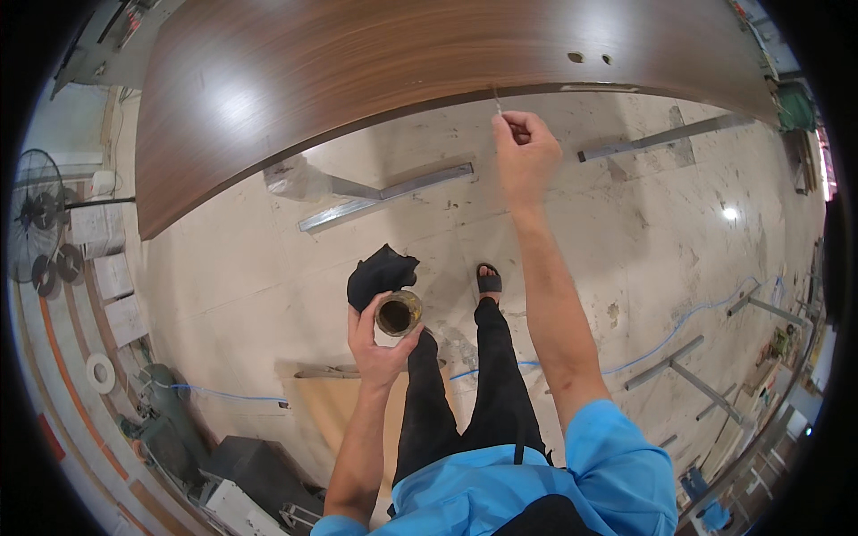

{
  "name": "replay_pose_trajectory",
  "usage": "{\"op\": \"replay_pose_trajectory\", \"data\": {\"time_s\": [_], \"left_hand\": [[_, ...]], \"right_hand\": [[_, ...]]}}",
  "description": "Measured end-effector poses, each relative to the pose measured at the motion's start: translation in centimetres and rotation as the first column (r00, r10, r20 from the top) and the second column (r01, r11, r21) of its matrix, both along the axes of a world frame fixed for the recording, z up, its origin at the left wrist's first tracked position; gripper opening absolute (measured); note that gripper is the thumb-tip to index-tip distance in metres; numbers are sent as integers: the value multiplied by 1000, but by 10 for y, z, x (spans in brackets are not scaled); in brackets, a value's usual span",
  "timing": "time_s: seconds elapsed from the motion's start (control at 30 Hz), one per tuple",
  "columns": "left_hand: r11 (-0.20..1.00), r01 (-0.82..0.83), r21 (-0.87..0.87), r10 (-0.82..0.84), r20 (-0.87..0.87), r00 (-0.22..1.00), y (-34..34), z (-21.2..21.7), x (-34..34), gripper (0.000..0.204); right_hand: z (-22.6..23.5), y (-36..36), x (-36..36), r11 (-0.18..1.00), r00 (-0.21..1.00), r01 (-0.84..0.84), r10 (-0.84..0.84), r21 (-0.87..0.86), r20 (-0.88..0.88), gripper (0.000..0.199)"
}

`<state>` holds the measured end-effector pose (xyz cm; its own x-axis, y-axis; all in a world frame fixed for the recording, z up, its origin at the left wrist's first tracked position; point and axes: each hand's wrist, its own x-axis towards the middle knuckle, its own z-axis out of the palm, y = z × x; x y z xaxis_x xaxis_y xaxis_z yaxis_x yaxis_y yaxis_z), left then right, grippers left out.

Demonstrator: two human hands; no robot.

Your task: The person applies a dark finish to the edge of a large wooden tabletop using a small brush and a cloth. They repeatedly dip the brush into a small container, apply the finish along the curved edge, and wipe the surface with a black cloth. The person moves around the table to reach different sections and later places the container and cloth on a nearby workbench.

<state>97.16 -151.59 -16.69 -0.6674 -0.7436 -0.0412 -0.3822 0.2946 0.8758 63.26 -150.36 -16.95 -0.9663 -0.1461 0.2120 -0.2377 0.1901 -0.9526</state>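
My left hand (pixel 377 350) is wrapped round a small round jar (pixel 416 306) with stained walls and something dark inside. A black cloth (pixel 379 273) is also at that hand, bunched beyond the jar and against my fingers. My right hand (pixel 529 154) is reached forward, its fingers pinching a thin, pale brush (pixel 498 102). The brush's brownish tip meets the near edge of a glossy brown wood-grain door panel (pixel 357 62). Two small holes (pixel 576 57) are cut through the panel, to the right of the brush tip.
Metal stand legs (pixel 389 195) show on the floor below the panel. A blue hose (pixel 666 341) runs across the floor behind my feet. A standing fan (pixel 40 210) is at far left, above a green compressor-like tank (pixel 170 397). Metal frames (pixel 666 362) lie at right.
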Motion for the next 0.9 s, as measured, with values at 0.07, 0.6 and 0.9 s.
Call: {"op": "replay_pose_trajectory", "data": {"time_s": [0.07, 0.6, 0.9], "left_hand": [[1000, -5, -18, 5, -4, 1000, -1, 0, 1, 69], [989, -149, 4, 149, 6, 989, -26, -3, 44, 72], [981, -192, -34, 192, 12, 981, -35, -5, 70, 71]], "right_hand": [[-4, -13, 11, 990, 994, -108, 108, 87, 3, 11], [-3, -81, 86, 861, 861, -508, 508, 24, -35, 11], [-3, -56, 61, 978, 978, -201, 196, 62, 69, 13]]}}
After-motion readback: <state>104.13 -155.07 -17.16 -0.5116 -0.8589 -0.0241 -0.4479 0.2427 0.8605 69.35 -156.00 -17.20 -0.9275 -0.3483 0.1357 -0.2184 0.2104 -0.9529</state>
